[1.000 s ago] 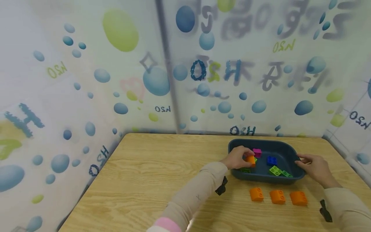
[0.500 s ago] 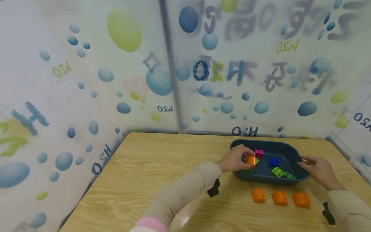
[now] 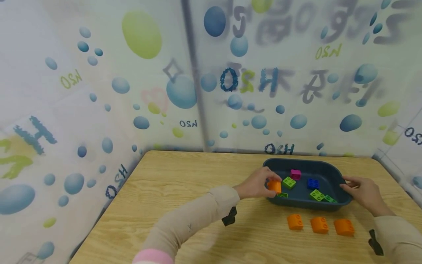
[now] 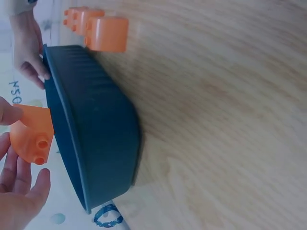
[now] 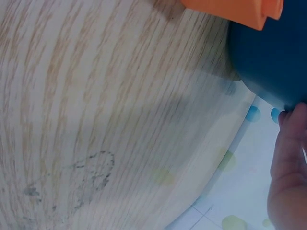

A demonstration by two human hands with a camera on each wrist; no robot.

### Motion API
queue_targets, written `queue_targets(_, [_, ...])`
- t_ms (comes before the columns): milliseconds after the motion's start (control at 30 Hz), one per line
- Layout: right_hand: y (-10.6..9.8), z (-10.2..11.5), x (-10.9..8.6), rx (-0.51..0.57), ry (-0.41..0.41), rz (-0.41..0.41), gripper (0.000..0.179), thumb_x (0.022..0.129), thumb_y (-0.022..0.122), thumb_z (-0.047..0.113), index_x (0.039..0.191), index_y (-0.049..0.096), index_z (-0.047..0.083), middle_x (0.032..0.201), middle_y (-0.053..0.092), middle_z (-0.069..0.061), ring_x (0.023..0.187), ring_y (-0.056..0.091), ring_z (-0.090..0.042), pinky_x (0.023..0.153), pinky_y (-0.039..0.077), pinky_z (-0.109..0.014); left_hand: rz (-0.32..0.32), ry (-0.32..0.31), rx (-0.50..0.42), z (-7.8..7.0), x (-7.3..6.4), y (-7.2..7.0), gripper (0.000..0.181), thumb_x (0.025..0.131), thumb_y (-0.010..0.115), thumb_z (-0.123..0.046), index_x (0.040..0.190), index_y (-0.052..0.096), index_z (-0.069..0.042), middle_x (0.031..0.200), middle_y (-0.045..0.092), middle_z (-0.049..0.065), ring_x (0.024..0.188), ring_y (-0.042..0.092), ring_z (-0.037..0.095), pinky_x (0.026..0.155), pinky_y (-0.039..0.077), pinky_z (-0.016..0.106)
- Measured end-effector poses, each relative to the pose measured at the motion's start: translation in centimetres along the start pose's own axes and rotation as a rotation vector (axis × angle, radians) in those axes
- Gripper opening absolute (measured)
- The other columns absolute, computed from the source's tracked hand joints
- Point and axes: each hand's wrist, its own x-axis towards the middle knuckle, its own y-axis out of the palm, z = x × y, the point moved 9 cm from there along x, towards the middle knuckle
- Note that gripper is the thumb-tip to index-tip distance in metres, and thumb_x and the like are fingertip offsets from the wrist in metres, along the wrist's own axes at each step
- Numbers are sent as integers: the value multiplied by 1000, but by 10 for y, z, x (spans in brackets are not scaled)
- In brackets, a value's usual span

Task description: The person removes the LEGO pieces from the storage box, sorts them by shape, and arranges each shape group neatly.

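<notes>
Between thumb and fingertips, my left hand (image 3: 254, 184) pinches an orange curved toy brick (image 3: 274, 187) above the left end of a dark blue tray (image 3: 306, 205). In the left wrist view, two round studs show on this brick (image 4: 31, 134), right by the tray's rim. My right hand (image 3: 365, 192) grips the tray's right rim, thumb in front. Inside the tray lie a magenta brick (image 3: 295, 174), a blue brick (image 3: 313, 183), a lime brick (image 3: 289, 182) and several other green bricks (image 3: 317, 195).
Three more orange bricks (image 3: 319, 225) stand in a row on the wooden table (image 3: 184, 190), in front of the tray. A patterned curtain-like wall (image 3: 211, 110) rises behind the table's far edge. Black wrist straps (image 3: 229, 216) hang below the sleeves.
My left hand has moved left with the orange brick, from over the tray's inside to its left rim, uncovering the lime brick. The right hand keeps its hold on the tray.
</notes>
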Motion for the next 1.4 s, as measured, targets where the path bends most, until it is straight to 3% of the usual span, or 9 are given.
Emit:
queue_targets(367, [1, -1, -1, 13, 11, 13, 36, 83, 61, 11, 104, 55, -17, 77, 61, -23, 59, 54, -20, 43, 41, -25, 146, 3, 38, 1, -23, 32, 34, 75, 71, -15, 108, 62, -12, 94, 48, -6, 82, 43, 2, 69, 37, 9])
queue_targets(667, [1, -1, -2, 20, 14, 18, 36, 84, 60, 12, 106, 54, -17, 77, 61, -23, 55, 51, -9, 43, 41, -25, 193, 52, 163, 15, -27, 67, 35, 72, 73, -21, 105, 66, -12, 90, 54, -8, 79, 41, 1, 66, 31, 8])
queue_targets(767, [1, -1, -2, 19, 18, 18, 37, 84, 60, 12, 105, 54, -17, 78, 61, -24, 55, 51, -10, 43, 41, -25, 198, 62, 163, 18, -27, 75, 34, 71, 74, -21, 103, 67, -12, 90, 56, -9, 80, 42, -1, 66, 31, 7])
queue_targets(1033, [1, -2, 0, 12, 26, 28, 38, 84, 60, 12, 105, 53, -18, 77, 61, -24, 59, 55, -21, 43, 41, -25, 168, 66, 117, 17, -24, 78, 33, 70, 74, -23, 101, 68, -11, 91, 58, -9, 81, 43, -2, 66, 32, 6])
queue_targets(1400, [1, -1, 0, 6, 22, 15, 36, 82, 61, 10, 105, 54, -17, 77, 61, -24, 62, 56, -26, 44, 41, -25, 164, -5, 55, 18, -25, 81, 35, 74, 72, -23, 106, 65, -12, 95, 55, -8, 81, 42, -2, 66, 32, 7])
